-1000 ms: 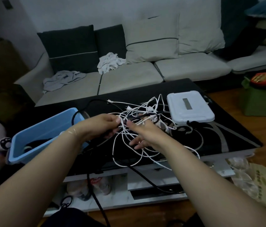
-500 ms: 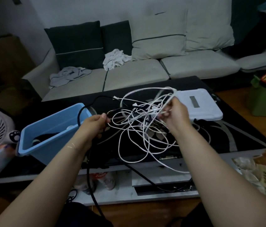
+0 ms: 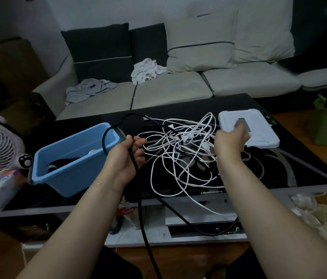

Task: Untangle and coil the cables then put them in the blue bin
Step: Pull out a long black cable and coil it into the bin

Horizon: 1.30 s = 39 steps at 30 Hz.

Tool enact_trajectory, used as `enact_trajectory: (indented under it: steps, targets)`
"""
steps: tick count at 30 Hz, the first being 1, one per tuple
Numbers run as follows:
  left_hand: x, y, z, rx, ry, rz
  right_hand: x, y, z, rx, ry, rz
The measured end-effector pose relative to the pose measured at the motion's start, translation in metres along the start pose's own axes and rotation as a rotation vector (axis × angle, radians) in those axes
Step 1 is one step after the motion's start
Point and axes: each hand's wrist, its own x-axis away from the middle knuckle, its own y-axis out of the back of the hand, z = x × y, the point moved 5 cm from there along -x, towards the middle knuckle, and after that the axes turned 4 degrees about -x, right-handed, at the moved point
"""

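Broadly: grey sofa far, strewn with clothes. Black coffee table near, carrying rest. Blue bin at left, long axis angled near-left to far-right, dark coil inside. White lidded box at right. White cable tangle stretched left-right between hands. Black cable dropping off near edge. Left hand curled round black cable. Right hand closed on white strands.
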Motion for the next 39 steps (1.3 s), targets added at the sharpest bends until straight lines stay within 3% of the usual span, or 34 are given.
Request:
enact_trajectory:
  steps: [2,3,4,7,9,12,15,17,18,21,22,26,29,33,39]
  targets:
    - [0.001,-0.005,-0.002,-0.078,-0.009,0.024,0.019,0.0,0.033,-0.126,0.514,0.045]
    - [0.002,-0.008,-0.003,-0.146,-0.016,0.055,0.029,-0.006,0.039,-0.136,0.641,0.161]
    - [0.003,-0.01,-0.004,-0.224,-0.032,0.095,0.036,-0.017,0.036,-0.125,0.605,0.321]
    - [0.013,-0.014,-0.003,-0.446,-0.101,0.255,0.045,-0.047,0.001,-0.035,-0.034,0.722]
    - [0.025,-0.015,0.007,-0.627,-0.103,0.43,0.045,-0.049,-0.018,-0.086,-0.378,0.774]
    - [0.044,-0.012,0.034,-0.921,-0.012,0.699,0.045,-0.048,-0.026,-0.273,-0.613,0.797]
    - [0.054,-0.011,0.056,-1.098,0.085,0.828,0.053,-0.051,-0.032,-0.306,-0.669,0.762]
    - [0.054,-0.014,0.061,-1.162,0.107,0.805,0.055,-0.052,-0.029,-0.219,-0.565,0.753]
    - [0.049,-0.017,0.059,-1.156,0.083,0.713,0.055,-0.053,-0.026,-0.153,-0.487,0.77]
    - [0.027,-0.025,0.038,-0.983,-0.052,0.234,0.063,-0.054,-0.017,0.04,-0.244,0.869]
    - [0.019,-0.029,0.03,-0.936,-0.062,0.152,0.066,-0.056,-0.015,0.092,-0.162,0.895]
    - [-0.009,-0.042,0.028,-0.83,0.193,0.283,0.077,-0.056,-0.005,0.382,0.279,0.91]
    - [-0.025,-0.052,0.027,-0.742,0.302,0.392,0.089,-0.056,-0.003,0.427,0.442,0.961]
    - [-0.041,-0.07,0.015,-0.632,0.301,0.408,0.091,-0.054,0.004,0.355,0.542,0.93]
    - [-0.059,-0.097,-0.019,-0.62,0.332,0.356,0.07,-0.047,0.014,0.198,0.487,0.844]
